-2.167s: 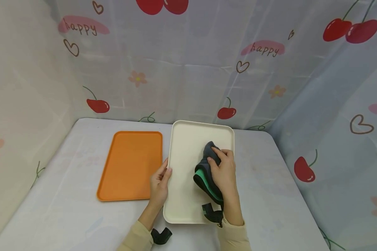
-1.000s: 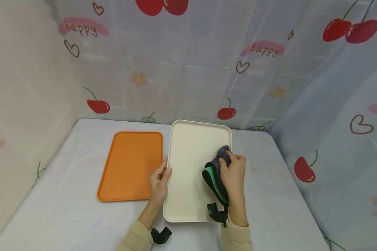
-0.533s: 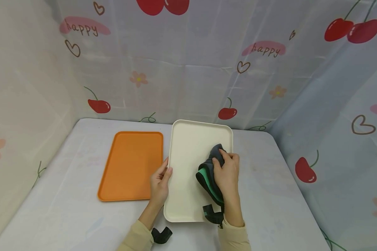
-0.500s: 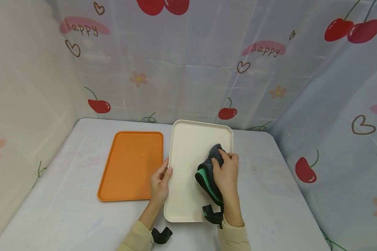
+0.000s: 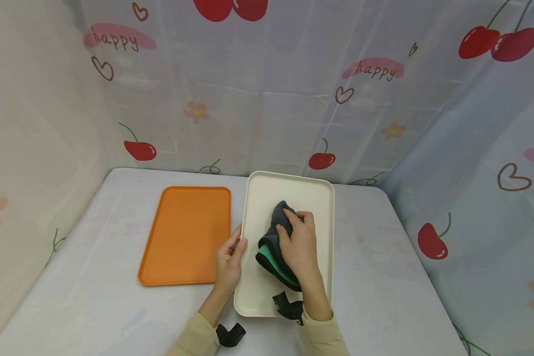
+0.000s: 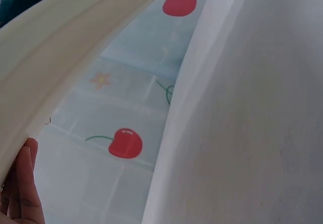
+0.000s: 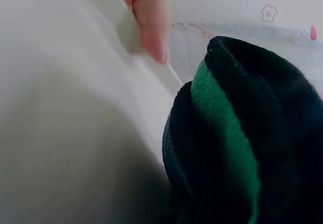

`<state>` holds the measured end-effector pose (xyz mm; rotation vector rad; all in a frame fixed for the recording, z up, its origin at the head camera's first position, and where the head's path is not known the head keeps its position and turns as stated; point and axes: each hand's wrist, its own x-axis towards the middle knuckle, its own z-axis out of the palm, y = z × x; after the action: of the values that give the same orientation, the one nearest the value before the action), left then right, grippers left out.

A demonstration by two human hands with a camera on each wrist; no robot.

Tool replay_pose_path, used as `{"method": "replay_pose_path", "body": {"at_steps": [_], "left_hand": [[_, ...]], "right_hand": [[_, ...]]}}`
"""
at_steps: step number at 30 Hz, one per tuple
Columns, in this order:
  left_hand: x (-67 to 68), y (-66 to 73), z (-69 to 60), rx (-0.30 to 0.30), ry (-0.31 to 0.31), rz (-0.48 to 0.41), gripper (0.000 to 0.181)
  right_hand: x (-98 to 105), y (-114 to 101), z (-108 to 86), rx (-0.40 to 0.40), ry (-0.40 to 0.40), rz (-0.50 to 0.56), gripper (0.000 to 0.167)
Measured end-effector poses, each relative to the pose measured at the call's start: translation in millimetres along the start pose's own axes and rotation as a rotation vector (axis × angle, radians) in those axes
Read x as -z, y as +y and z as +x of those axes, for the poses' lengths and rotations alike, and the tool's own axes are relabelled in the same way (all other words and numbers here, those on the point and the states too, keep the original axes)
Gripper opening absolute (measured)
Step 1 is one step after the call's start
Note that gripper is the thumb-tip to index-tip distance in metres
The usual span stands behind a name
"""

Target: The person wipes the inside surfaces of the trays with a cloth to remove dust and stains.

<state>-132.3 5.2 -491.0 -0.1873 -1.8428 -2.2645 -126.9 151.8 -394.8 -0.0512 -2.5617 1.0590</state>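
Note:
A cream rectangular tray point(image 5: 264, 198) is in the middle of the head view, its near end towards me. My left hand point(image 5: 228, 262) grips its left edge, thumb on the rim and the other fingers partly behind it. On the tray's face my right hand point(image 5: 300, 247) holds a folded dark grey cloth point(image 5: 270, 249) with a green layer, fingers curled over its top. The right wrist view shows the cloth's black and green folds point(image 7: 222, 118) against the tray point(image 7: 60, 108). In the left wrist view the tray's edge point(image 6: 60, 57) rises above the left fingers point(image 6: 25, 183).
An orange tray point(image 5: 184, 237) lies flat to the left on the white-covered table point(image 5: 382, 277). Printed curtains point(image 5: 258, 99) stand behind and at the sides. Black curved pieces point(image 5: 231, 335) sit at both wrists.
Over the tray's face, my right hand and the cloth have gone right, then back left, now nearer the tray's middle. My left hand keeps its grip; the tray has shifted slightly right.

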Motion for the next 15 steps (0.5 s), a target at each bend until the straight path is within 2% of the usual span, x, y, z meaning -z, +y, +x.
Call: {"method": "replay_pose_path", "body": {"at_steps": [8, 12, 15], "left_hand": [[-1.3, 0.6, -0.5, -0.025, -0.019, -0.031, 0.039], [-1.2, -0.1, -0.3, -0.04, -0.022, -0.028, 0.039], [-1.2, -0.1, 0.0, -0.043, -0.043, -0.059, 0.04]], "right_hand": [[-11.0, -16.4, -0.7, 0.178, -0.01, -0.066, 0.038], [-14.6, -20.8, -0.5, 0.252, -0.038, -0.102, 0.036], [-16.7, -22.6, 0.3, 0.301, -0.068, -0.135, 0.035]]}}
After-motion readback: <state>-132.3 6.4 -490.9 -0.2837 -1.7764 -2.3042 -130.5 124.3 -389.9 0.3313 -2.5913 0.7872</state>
